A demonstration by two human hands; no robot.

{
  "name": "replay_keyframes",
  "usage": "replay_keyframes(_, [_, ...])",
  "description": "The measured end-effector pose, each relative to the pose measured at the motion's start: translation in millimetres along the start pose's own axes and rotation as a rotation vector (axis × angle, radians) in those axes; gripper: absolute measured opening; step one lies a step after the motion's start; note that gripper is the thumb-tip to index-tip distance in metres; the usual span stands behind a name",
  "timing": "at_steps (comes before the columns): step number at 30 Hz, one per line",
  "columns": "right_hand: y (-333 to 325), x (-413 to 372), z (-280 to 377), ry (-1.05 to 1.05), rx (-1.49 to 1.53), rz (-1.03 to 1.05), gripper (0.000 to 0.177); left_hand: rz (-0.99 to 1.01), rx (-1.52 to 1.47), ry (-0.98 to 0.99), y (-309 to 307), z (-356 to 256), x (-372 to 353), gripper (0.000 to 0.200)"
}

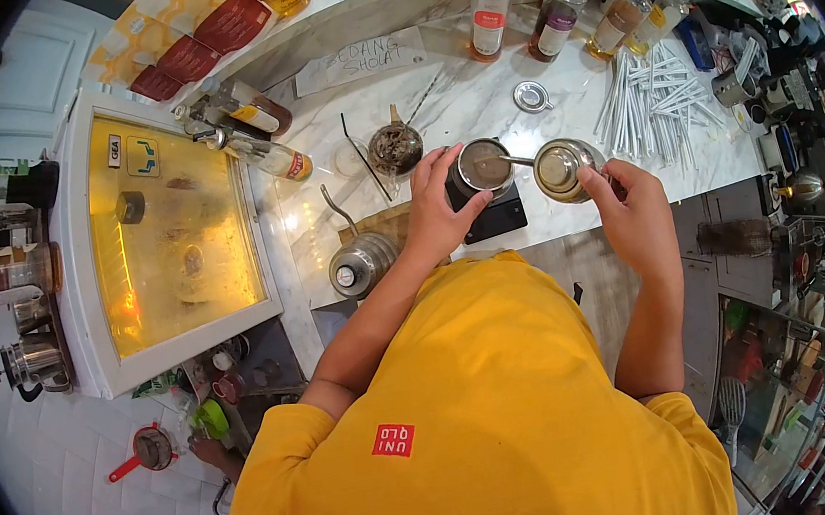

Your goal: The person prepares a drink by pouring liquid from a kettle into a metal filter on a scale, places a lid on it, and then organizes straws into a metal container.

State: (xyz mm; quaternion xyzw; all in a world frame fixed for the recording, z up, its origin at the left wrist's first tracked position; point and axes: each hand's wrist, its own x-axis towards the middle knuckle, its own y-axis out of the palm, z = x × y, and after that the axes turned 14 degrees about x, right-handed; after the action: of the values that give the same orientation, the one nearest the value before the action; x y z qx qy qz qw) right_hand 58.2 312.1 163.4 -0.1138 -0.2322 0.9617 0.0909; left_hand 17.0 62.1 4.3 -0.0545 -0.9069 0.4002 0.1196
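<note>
The cup (486,167) sits against the left hand (439,206).

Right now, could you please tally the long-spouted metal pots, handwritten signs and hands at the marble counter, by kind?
Metal pots: 2, kettle and held pot
Handwritten sign: 1
Hands: 2, left hand and right hand
Total: 5

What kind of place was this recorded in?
Probably a café or drinks bar: a gooseneck kettle stands on the marble-look counter, labelled syrup-style bottles line its far side, and a big pile of white straws lies nearby.
</note>
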Motion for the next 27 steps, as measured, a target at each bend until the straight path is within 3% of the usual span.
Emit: replay_keyframes(27, [0.5, -3.6, -3.6, -0.036, 0.045, -0.033, 0.042, 0.013, 0.007, -0.006, -0.8, -0.6, -0.6, 0.079])
